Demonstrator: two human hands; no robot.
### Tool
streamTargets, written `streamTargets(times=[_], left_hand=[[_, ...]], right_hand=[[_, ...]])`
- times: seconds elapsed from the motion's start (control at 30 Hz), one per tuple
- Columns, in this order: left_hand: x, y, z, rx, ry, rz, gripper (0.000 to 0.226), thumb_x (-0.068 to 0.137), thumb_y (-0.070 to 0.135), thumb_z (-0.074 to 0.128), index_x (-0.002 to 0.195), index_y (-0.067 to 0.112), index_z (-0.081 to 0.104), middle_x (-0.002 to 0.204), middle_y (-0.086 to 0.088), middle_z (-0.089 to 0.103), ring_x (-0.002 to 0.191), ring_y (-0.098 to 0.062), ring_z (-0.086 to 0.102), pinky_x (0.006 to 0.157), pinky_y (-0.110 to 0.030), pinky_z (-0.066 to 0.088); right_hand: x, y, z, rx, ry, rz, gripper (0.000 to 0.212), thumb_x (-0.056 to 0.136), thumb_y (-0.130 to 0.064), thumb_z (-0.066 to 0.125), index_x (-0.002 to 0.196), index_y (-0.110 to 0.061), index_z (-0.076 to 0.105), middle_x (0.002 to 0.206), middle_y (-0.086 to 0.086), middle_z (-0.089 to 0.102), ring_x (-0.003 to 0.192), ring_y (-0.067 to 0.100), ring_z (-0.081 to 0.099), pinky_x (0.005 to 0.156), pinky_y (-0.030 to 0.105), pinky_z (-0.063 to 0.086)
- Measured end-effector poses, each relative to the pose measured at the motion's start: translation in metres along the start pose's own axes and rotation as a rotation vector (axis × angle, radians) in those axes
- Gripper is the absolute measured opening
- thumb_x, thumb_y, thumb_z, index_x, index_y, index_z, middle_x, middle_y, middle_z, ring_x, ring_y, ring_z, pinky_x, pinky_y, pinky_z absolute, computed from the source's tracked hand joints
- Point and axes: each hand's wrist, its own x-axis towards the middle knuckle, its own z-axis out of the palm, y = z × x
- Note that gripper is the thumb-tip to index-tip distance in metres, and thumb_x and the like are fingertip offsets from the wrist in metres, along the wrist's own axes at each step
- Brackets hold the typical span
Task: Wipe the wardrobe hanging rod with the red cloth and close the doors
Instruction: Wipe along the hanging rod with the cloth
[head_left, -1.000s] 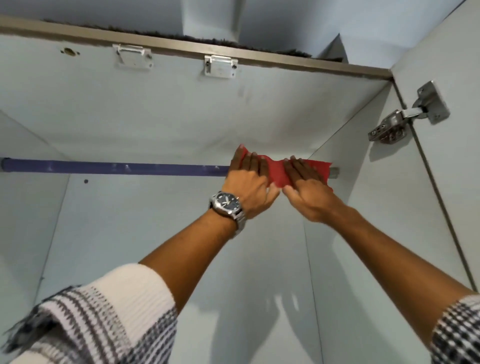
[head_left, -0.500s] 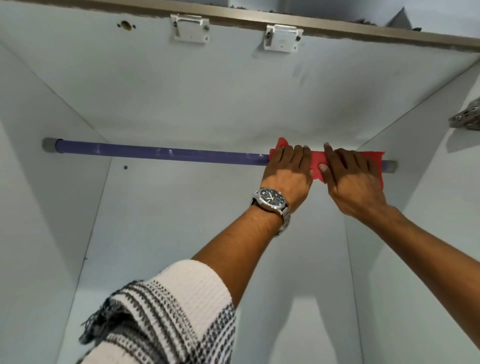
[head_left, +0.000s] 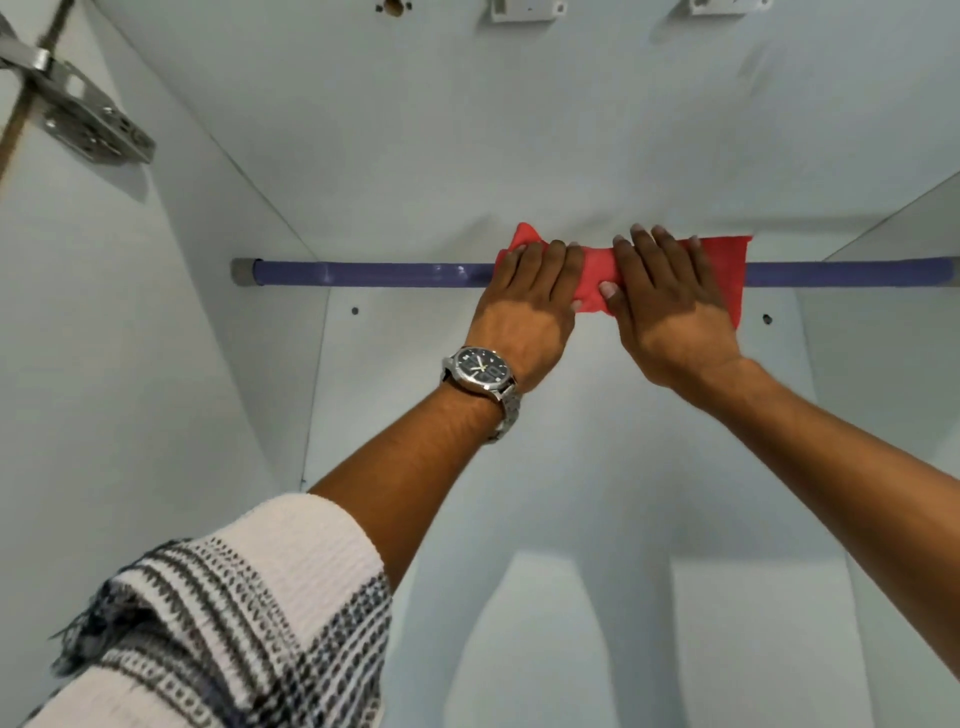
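A purple hanging rod (head_left: 374, 274) runs horizontally across the inside of a pale wardrobe. A red cloth (head_left: 597, 270) is draped over the rod right of its middle. My left hand (head_left: 524, 306), with a steel watch on the wrist, grips the cloth's left part around the rod. Beside it, my right hand (head_left: 670, 306) presses the cloth's right part onto the rod, fingers curled over the top. A flap of cloth (head_left: 730, 270) hangs past my right hand. The doors are out of sight.
A metal door hinge (head_left: 83, 117) sits on the left side wall at the upper left. Two white brackets (head_left: 524, 8) are fixed to the wardrobe's top panel. The rod's grey end socket (head_left: 240, 272) meets the left wall.
Both hands and the cloth have slid left along the rod, away from its right end, and bare rod now shows to the right of the cloth. The view has swung left and up.
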Motion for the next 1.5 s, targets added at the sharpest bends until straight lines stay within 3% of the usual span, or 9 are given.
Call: streamTargets(times=[0.37,0.63,0.77,0.87,0.93,1.03,1.13,1.37,1.5], left_hand=[[-0.053,-0.11,-0.005,0.044,0.001,-0.045,0.053,0.104,0.02,0.048,0.154,0.009,0.034,0.154,-0.012,0.044,0.143,-0.033,0.041,0.125,-0.047,0.029],[-0.082,-0.167,-0.008,0.094,-0.05,-0.087,0.062,0.103,0.016,0.051,0.158,0.009,0.024,0.16,-0.014,0.036,0.148,-0.035,0.034,0.129,-0.048,0.022],[-0.089,-0.19,-0.015,0.077,-0.064,-0.125,0.058,0.104,0.021,0.051,0.156,0.01,0.028,0.156,-0.014,0.04,0.146,-0.034,0.036,0.127,-0.047,0.024],[-0.096,-0.2,-0.021,0.043,-0.048,-0.183,0.052,0.106,0.024,0.047,0.154,0.009,0.033,0.157,-0.014,0.041,0.148,-0.035,0.034,0.128,-0.048,0.02],[-0.104,-0.206,-0.024,0.087,-0.04,-0.208,0.053,0.105,0.02,0.045,0.155,0.008,0.031,0.159,-0.015,0.039,0.151,-0.036,0.03,0.129,-0.051,0.016],[-0.114,-0.209,-0.024,0.192,-0.05,-0.205,0.063,0.097,0.008,0.045,0.156,0.005,0.026,0.159,-0.019,0.036,0.152,-0.039,0.025,0.129,-0.054,0.016],[-0.117,-0.212,-0.026,0.2,-0.045,-0.206,0.06,0.097,0.006,0.044,0.155,0.007,0.029,0.158,-0.022,0.037,0.152,-0.043,0.024,0.129,-0.055,0.017],[-0.114,-0.206,-0.029,0.177,-0.045,-0.278,0.058,0.105,0.034,0.049,0.158,0.025,0.027,0.162,-0.033,0.019,0.15,-0.051,0.02,0.126,-0.058,0.019],[-0.114,-0.19,-0.021,0.182,-0.067,-0.296,0.073,0.105,0.046,0.042,0.156,-0.001,0.021,0.157,-0.03,0.034,0.147,-0.045,0.033,0.126,-0.056,0.024]], right_hand=[[0.03,-0.121,0.008,0.07,-0.003,-0.015,0.058,0.111,-0.042,0.025,0.157,-0.007,0.028,0.165,0.016,0.028,0.155,0.033,0.021,0.128,0.053,0.013],[0.051,-0.179,0.003,0.067,-0.063,-0.108,0.065,0.11,-0.046,0.023,0.158,-0.002,0.022,0.168,0.018,0.013,0.157,0.032,0.009,0.13,0.05,0.007],[0.071,-0.206,0.001,0.079,-0.089,-0.173,0.064,0.109,-0.044,0.028,0.153,0.004,0.031,0.169,0.02,-0.002,0.158,0.033,0.0,0.13,0.045,0.004],[0.08,-0.224,0.004,0.09,-0.12,-0.191,0.053,0.108,-0.038,0.043,0.145,-0.001,0.043,0.169,0.019,-0.008,0.156,0.039,0.012,0.129,0.049,0.014],[0.081,-0.235,0.007,0.065,-0.109,-0.214,0.052,0.109,-0.035,0.042,0.149,-0.002,0.037,0.168,0.022,-0.001,0.148,0.041,0.032,0.124,0.052,0.026],[0.077,-0.246,0.011,0.031,-0.071,-0.247,0.055,0.112,-0.036,0.028,0.159,-0.008,0.019,0.161,0.02,0.03,0.134,0.039,0.046,0.117,0.051,0.033],[0.074,-0.245,0.016,0.042,-0.009,-0.233,0.055,0.11,-0.043,0.022,0.154,-0.013,0.033,0.144,0.011,0.051,0.122,0.031,0.052,0.11,0.045,0.035],[0.073,-0.224,0.021,0.077,0.027,-0.209,0.065,0.103,-0.063,0.023,0.139,-0.016,0.049,0.13,0.006,0.06,0.113,0.028,0.055,0.105,0.04,0.037],[0.067,-0.18,0.021,0.059,0.033,-0.138,0.063,0.103,-0.064,0.027,0.128,-0.013,0.055,0.121,0.011,0.064,0.108,0.034,0.056,0.1,0.046,0.039]])
